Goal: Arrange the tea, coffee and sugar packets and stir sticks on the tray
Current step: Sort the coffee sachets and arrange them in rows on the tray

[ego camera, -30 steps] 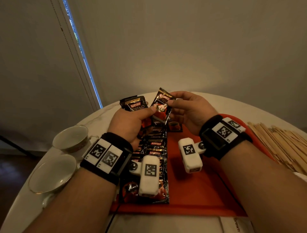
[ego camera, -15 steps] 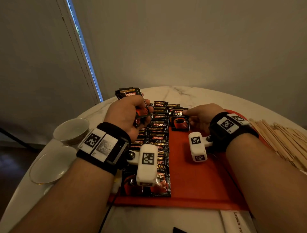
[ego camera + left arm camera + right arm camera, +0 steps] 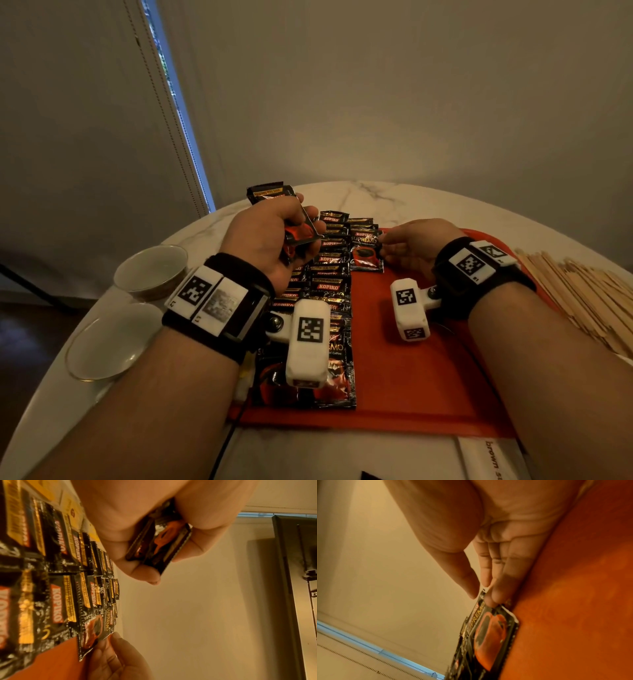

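My left hand (image 3: 301, 236) hovers over the far left of the red tray (image 3: 411, 377), gripping a small stack of black Kopiko coffee packets (image 3: 159, 543). Rows of overlapping coffee packets (image 3: 329, 284) cover the tray's left side. One Supremo coffee packet (image 3: 365, 253) lies flat at the front of a shorter second row, on bare tray. My right hand (image 3: 385, 246) rests low on the tray, its straight fingertips (image 3: 494, 597) touching that packet's right edge, the thumb a little apart. A heap of wooden stir sticks (image 3: 582, 294) lies right of the tray.
A round white marble table (image 3: 394, 202) holds everything. A cup (image 3: 150, 270) and a saucer (image 3: 109, 342) sit at the left edge. A white brown-sugar packet (image 3: 493, 459) lies near me, below the tray. The tray's middle and right are bare red surface.
My right hand took one packet from the left hand's stack, carried it down and laid it on the tray beside the rows. The left hand drew back to the left with its stack.
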Motion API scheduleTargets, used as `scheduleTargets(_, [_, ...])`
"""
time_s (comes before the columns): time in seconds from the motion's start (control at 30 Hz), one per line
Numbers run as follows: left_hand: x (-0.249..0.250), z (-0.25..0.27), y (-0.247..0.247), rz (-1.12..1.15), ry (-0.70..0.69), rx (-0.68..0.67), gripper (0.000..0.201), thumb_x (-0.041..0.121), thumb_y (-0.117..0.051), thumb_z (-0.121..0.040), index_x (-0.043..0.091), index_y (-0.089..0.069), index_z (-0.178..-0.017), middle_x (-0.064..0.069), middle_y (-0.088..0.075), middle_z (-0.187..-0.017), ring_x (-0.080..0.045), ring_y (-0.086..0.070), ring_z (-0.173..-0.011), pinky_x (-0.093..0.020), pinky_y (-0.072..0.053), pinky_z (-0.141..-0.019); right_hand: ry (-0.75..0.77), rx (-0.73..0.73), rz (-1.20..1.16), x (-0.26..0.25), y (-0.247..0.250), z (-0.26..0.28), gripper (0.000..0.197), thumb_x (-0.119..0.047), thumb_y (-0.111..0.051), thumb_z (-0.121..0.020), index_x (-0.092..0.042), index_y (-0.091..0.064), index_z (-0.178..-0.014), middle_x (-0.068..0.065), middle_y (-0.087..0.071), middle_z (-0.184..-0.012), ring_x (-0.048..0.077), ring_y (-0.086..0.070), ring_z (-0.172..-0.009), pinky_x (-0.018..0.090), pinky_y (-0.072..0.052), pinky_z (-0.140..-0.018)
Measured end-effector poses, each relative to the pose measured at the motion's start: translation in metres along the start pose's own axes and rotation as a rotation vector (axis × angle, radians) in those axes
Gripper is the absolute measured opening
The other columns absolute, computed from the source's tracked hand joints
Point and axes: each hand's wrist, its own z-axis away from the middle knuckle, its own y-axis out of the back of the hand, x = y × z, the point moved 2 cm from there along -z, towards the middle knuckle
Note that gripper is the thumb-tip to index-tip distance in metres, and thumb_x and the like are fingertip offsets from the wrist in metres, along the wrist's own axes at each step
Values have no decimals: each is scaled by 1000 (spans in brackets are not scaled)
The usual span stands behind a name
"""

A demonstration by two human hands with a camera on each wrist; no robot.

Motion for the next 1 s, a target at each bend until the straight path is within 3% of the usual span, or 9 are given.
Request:
scheduleTargets(0.1, [-2, 1, -2, -11, 9, -3, 36, -4, -50, -90, 10, -64, -120, -10, -72, -106, -25, -76, -87, -33, -61, -58, -2, -9, -21, 0, -1, -1, 12, -2, -65, -94, 2, -68, -105, 13, -69, -83, 20, -67, -73, 29, -58, -69])
scheduleTargets(0.27, [-2, 2, -2, -24, 18, 4, 30, -4, -53, -93, 12, -68, -114, -14, -71, -108, -29, -75, -98, -37, -65, -68, 19, 9, -28, 0, 0, -5, 13, -8, -67, -95, -1, -69, -106, 11, -71, -80, 19, -69, -67, 29, -57, -61])
scheduleTargets(0.43, [-3, 1, -1, -70, 51, 29, 13, 2, -66, -93, 11, -63, -102, -18, -69, -104, -31, -73, -89, -36, -64, -66, 29, 12, -49, 0, 0, -5, 10, -14, -68, -96, -4, -67, -98, 6, -64, -73, 16, -60, -62, 24, -54, -50])
scheduleTargets(0.53, [-6, -2, 0, -102, 64, 18, 18, 7, -75, -90, 6, -62, -102, -18, -71, -101, -30, -74, -84, -36, -63, -65, 142, 15, -114, -6, 0, -3, 19, -23, -73, -93, -6, -69, -102, 2, -60, -74, 13, -53, -55, 25, -46, -48])
scheduleTargets(0.67, [-8, -2, -2, -113, 14, -4, 16, 5, -79, -85, 6, -67, -95, -12, -77, -89, -26, -76, -79, -35, -62, -60, 322, -304, -169, -19, -11, 17, 26, -33, -74, -90, -13, -72, -105, -1, -66, -85, 12, -58, -66, 26, -44, -57])
scheduleTargets(0.77, [-10, 0, -4, -131, -16, -54, 17, 4, -78, -84, 10, -70, -97, -7, -78, -82, -20, -77, -68, -28, -57, -50, 381, -500, -123, -22, -25, 31, 20, -23, -78, -80, -13, -70, -95, 2, -67, -80, 13, -58, -65, 26, -47, -58])
scheduleTargets(0.87, [-10, 0, -3, -138, -18, -21, 23, 21, -83, -82, 13, -72, -101, -6, -80, -87, -20, -76, -73, -28, -56, -53, 403, -536, -115, -21, -29, 36, 19, -14, -76, -73, -8, -67, -89, 6, -66, -75, 15, -59, -61, 23, -52, -54])
scheduleTargets(1.0, [-7, 0, -3, -77, -6, 39, 30, 36, -80, -86, 16, -71, -105, -6, -81, -91, -19, -77, -72, -29, -56, -54, 421, -553, -88, -20, -31, 36, 19, -5, -78, -74, -9, -66, -88, 11, -64, -83, 20, -59, -68, 27, -53, -56])
